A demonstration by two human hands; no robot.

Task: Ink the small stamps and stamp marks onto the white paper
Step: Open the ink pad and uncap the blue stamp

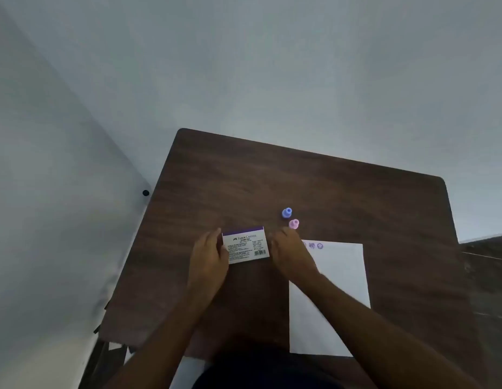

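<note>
The stamp pad box [245, 245] lies closed on the brown tabletop [342, 189], label up, between both hands. The left hand [207, 256] holds its left edge with curled fingers; the right hand [289, 249] is at its right edge, but whether its grip is closed there I cannot tell. The blue stamp [286, 213] and the pink stamp [294, 223] stand just behind, near the white paper [339, 279], which carries a few purple marks [315, 245] at its top edge. I think the box is about to be opened: better to keep it flat and steady it with one hand while the other lifts the lid. Pale walls [244, 66] surround the tabletop.
</note>
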